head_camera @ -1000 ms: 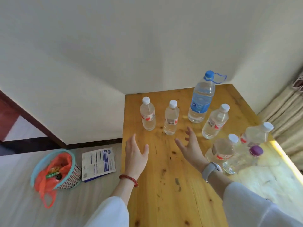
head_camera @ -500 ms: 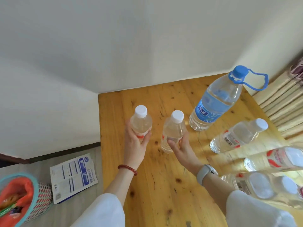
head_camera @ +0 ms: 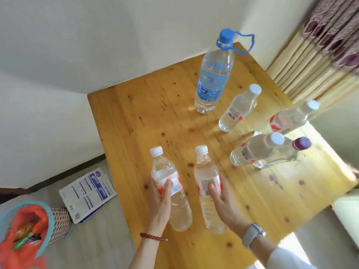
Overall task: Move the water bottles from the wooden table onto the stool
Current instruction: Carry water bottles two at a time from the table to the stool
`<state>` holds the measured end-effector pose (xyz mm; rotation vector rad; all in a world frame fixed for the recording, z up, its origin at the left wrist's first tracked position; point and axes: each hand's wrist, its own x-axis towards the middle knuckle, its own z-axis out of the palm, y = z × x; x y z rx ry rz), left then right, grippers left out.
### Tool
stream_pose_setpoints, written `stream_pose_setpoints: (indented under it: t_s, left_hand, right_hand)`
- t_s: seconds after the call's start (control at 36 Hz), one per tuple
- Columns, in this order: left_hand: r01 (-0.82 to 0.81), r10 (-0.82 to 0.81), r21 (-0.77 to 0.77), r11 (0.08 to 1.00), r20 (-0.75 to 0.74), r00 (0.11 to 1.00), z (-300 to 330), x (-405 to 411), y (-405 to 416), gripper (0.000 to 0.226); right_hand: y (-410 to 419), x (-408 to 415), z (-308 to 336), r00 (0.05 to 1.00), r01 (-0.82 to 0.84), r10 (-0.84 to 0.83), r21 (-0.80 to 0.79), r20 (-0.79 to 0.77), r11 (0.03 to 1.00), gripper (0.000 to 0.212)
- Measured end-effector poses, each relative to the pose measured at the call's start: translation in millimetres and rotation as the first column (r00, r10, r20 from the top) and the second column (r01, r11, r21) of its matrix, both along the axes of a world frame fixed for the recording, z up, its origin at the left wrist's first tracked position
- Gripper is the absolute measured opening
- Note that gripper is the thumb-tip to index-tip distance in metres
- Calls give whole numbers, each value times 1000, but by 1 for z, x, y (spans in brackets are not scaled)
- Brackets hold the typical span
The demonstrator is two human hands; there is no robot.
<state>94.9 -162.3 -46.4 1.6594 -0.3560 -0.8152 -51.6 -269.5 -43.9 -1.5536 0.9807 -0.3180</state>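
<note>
Head view: looks down on a wooden worktop (head_camera: 155, 117) set into a room corner, with both hands in the lower middle of the picture.
Left hand (head_camera: 160, 202): closed round a small bottle with a white cap (head_camera: 169, 183), thumb over its red and white label; the bottle is tilted, cap pointing away from the person, over the worktop's near left part.
Right hand (head_camera: 223, 202): closed round a second small white-capped bottle (head_camera: 207, 185), thumb on the label; this bottle tilts the same way, just beside the first but not touching it.
Wrists: a red bead bracelet (head_camera: 153, 237) on the left, a pale watch (head_camera: 252, 234) on the right.
Contact with worktop: cannot tell whether either held bottle's base touches the wood.
Large bottle (head_camera: 213, 74): blue cap and carry loop, blue label, standing near the far right corner of the worktop.
Other small bottles: one white-capped (head_camera: 239, 107) just in front of the large one; another (head_camera: 291, 118) at the right edge; a third (head_camera: 254, 150) nearer, with a purple-capped bottle (head_camera: 285, 152) close beside it.
Floor left of the worktop: a printed packet (head_camera: 88, 193) and a mesh basket (head_camera: 58, 222) lined with an orange bag.
Curtain (head_camera: 320, 45): hangs past the worktop's far right corner.
</note>
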Motion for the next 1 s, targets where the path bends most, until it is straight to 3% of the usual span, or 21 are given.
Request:
stream_pose_setpoints:
  t_s: [0.14, 0.33, 0.53, 0.64, 0.75, 0.89, 1.0]
  left_hand:
    - [172, -172, 46, 984, -5, 985, 9, -73, 13, 48]
    - [370, -368, 32, 929, -43, 929, 34, -205, 3, 42]
    - [699, -701, 52, 713, 31, 713, 57, -387, 11, 40]
    - [849, -861, 145, 509, 93, 500, 63, -503, 27, 60]
    - [949, -956, 136, 283, 113, 269, 69, -609, 44, 73]
    - [995, -989, 100, 12, 151, -3, 73, -723, 64, 53]
    - [978, -968, 98, -185, 153, -199, 69, -814, 79, 58]
  right_hand:
    - [40, -86, 14, 985, 159, -160, -24, -69, 987, 30]
    - [79, -219, 35, 907, 421, -420, 54, -31, 906, 44]
    - [139, -397, 53, 706, 708, -708, -8, -9, 706, 48]
    - [184, -498, 62, 495, 869, -869, -32, 9, 494, 32]
    - [228, -584, 72, 224, 975, -974, -6, 12, 224, 60]
    - [279, -671, 71, -91, 996, -995, 20, 46, -90, 64]
    - [313, -734, 62, -312, 950, -947, 44, 80, -309, 43]
